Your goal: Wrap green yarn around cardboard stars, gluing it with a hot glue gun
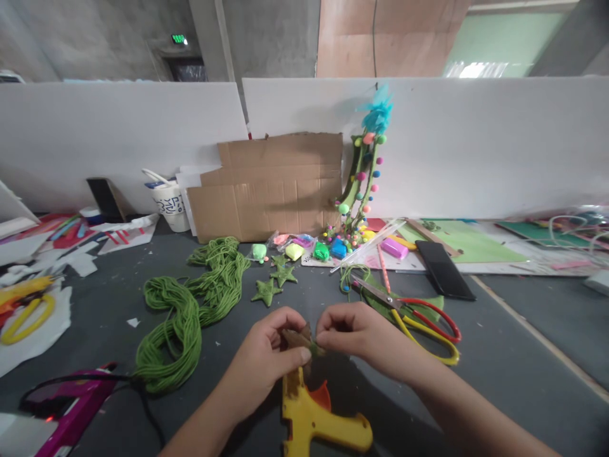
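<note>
My left hand grips a small brown cardboard piece with some green on it, thumb on the near side. At its right edge the fingers of my right hand are pinched together over a green bit, perhaps yarn; the fingertips hide most of it. Just below both hands lies a yellow glue gun with an orange trigger. Beyond them rest green yarn-covered stars. A long hank of green yarn curves on the left. Scissors with red and yellow handles lie open beside my right hand.
A cardboard sheet leans at the back, beside a pom-pom-covered decoration. Colored clay packets line the table's rear. A black phone is at right. A magenta power strip with a cable and yellow-handled scissors lie left.
</note>
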Demonstrator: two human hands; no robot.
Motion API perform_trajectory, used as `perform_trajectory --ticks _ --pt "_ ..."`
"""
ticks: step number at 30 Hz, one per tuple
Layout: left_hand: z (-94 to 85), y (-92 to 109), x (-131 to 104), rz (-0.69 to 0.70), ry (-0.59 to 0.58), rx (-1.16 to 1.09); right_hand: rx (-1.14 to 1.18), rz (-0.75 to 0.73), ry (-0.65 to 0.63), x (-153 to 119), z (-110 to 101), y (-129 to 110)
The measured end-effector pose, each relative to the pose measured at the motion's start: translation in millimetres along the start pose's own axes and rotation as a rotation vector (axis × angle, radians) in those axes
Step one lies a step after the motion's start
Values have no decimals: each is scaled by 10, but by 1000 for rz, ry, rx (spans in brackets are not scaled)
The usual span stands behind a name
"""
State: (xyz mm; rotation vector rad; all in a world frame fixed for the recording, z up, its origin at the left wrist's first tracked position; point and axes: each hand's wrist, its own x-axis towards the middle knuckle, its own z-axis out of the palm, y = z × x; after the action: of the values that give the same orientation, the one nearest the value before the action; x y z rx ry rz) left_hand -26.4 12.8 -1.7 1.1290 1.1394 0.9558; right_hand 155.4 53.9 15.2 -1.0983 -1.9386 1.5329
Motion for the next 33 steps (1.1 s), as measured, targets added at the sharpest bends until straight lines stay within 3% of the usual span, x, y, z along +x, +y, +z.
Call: perform_trajectory --ticks 6,10,15,23,33 --pt "-4 -26 3 -7 -28 -49 428 213 -69 55 47 147" --pt "14 -51 8 -17 -10 -221 569 201 20 56 124 160" --pt "63 -34 -16 -89 -82 -480 742 213 -3 42 198 157" --pt "89 -98 15 -122 66 -601 371 24 341 64 331 158" --pt "152 -65 -38 -2 232 -390 153 -16 457 25 436 164"
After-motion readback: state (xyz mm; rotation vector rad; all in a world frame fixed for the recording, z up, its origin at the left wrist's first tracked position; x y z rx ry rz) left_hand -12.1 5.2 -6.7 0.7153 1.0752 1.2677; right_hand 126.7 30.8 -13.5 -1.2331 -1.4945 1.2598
